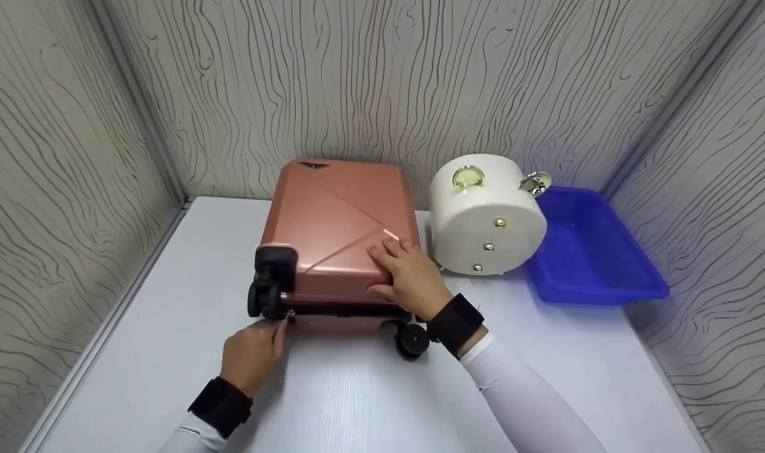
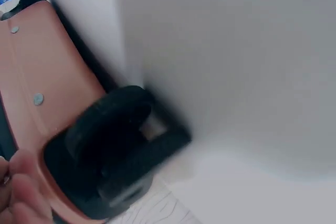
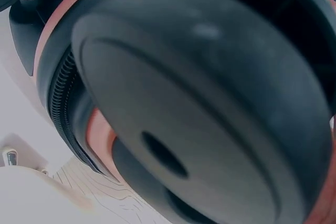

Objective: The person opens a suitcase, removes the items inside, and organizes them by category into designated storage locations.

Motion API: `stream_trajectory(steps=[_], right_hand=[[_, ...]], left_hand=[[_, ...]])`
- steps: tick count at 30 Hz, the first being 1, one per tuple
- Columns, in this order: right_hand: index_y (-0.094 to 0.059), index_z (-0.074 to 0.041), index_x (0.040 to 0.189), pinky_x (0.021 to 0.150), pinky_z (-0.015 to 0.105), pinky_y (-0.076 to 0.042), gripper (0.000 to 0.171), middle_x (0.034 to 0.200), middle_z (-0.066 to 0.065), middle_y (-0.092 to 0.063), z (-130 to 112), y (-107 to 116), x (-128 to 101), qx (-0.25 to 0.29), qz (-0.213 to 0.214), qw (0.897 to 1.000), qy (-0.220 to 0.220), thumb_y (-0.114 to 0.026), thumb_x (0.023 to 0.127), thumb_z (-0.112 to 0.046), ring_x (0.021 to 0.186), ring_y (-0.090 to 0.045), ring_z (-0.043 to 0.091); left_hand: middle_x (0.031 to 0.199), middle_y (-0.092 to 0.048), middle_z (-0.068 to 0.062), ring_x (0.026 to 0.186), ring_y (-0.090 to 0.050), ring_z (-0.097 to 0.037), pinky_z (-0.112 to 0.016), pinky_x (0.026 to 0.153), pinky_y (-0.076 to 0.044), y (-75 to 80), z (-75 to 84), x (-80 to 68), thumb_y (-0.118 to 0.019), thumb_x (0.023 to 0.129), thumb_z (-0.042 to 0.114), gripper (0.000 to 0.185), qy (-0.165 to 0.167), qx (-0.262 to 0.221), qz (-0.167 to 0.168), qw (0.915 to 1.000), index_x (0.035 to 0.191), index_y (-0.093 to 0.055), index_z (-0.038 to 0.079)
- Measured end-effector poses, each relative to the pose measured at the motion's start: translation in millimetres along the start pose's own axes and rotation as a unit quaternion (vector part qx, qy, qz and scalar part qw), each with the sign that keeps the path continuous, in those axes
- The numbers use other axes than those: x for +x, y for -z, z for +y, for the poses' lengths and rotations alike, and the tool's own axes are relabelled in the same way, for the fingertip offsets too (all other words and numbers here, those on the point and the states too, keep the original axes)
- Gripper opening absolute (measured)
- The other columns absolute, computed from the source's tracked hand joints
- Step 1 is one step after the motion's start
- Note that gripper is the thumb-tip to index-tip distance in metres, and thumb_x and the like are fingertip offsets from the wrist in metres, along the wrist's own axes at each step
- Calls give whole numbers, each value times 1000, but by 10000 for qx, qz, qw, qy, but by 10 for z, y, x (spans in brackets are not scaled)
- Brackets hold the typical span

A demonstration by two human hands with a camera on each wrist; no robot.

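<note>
Two hands on one pink suitcase: right hand pressed flat on top, left hand pinching zipper pull just beside two black wheels.

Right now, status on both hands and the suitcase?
Left hand pinches zipper pull at near-left corner of rose-pink hard-shell suitcase. Right hand presses flat on its lid. Cream round case beside suitcase, not blocking zipper.
</note>
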State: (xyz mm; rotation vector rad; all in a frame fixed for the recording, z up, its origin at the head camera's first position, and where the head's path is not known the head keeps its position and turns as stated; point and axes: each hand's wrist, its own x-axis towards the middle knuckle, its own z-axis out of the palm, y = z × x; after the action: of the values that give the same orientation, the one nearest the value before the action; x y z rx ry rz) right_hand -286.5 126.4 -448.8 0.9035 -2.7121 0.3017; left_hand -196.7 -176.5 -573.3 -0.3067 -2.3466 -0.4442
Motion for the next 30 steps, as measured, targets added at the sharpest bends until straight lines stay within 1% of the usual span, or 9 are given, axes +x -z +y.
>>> stream_trajectory(steps=[4, 6, 10, 13, 14, 18, 21, 25, 30], right_hand=[[-61, -12, 154, 117, 65, -46, 79, 155, 23, -60, -10, -5, 20, 58, -130, 9999, -50, -87, 89, -49, 142, -55, 50], [-61, -12, 155, 118, 65, -45, 80, 156, 23, -59, -19, -14, 28, 62, -172, 9998, -69, -87, 89, -49, 143, -55, 50], [-60, -12, 155, 119, 65, -44, 80, 156, 22, -60, -44, -28, 34, 112, -194, 9997, -32, -87, 89, -49, 143, -55, 50], [-60, -13, 156, 119, 65, -45, 80, 156, 22, -60, -50, -35, 25, 138, -195, 9997, -16, -86, 89, -49, 143, -55, 50], [-60, -13, 156, 119, 65, -45, 80, 156, 22, -60, -49, -36, 21, 138, -206, 9997, -16, -86, 89, -50, 143, -55, 50], [-60, -13, 156, 119, 66, -44, 80, 157, 21, -59, -42, -24, 19, 136, -214, 9997, -38, -86, 90, -50, 144, -54, 50], [-60, -13, 156, 119, 65, -45, 80, 157, 21, -59, -43, -8, 41, 122, -200, 9997, -63, -86, 90, -50, 145, -53, 50], [-62, -13, 154, 117, 63, -47, 76, 154, 20, -61, -63, 14, 84, 146, -158, 9998, -20, -86, 90, -47, 143, -55, 51], [-65, -10, 150, 113, 61, -51, 71, 147, 20, -65, -82, 4, 108, 40, -37, 9999, 139, -85, 91, -44, 136, -60, 50]], left_hand=[[54, -57, -7, 41, -56, -27, -44, 35, -41, 44, -140, -33, -83, 85, 10, 25, -208, 226, 362, 9989, 67, -66, 7], [54, -59, -5, 40, -56, -25, -43, 34, -40, 67, -225, -43, -81, 85, 10, 24, -332, 294, 478, 9979, 66, -68, 8], [52, -56, -3, 37, -51, -21, -40, 32, -36, 88, -392, -62, -78, 83, 12, 26, -568, 415, 750, 9947, 61, -64, 9], [49, -52, -1, 36, -44, -16, -37, 31, -31, 79, -481, -67, -78, 81, 13, 30, -620, 392, 927, 9930, 57, -58, 11], [48, -51, 0, 36, -41, -14, -36, 31, -29, 75, -500, -66, -77, 80, 13, 33, -589, 350, 953, 9931, 56, -55, 13], [47, -44, 3, 43, -29, -7, -30, 35, -24, 82, -542, -29, -73, 79, 8, 39, -361, 120, 877, 9954, 52, -46, 16], [47, -40, 3, 47, -26, -7, -28, 38, -23, 98, -574, 32, -70, 78, 4, 39, -73, -36, 704, 9975, 52, -43, 16], [49, -43, 0, 47, -32, -12, -32, 41, -27, 97, -645, 146, -71, 77, 2, 38, 399, -167, 468, 9980, 53, -45, 15], [51, -50, -5, 47, -42, -21, -41, 42, -34, 74, -723, 297, -71, 77, 1, 33, 929, -319, 97, 9951, 54, -49, 12]])
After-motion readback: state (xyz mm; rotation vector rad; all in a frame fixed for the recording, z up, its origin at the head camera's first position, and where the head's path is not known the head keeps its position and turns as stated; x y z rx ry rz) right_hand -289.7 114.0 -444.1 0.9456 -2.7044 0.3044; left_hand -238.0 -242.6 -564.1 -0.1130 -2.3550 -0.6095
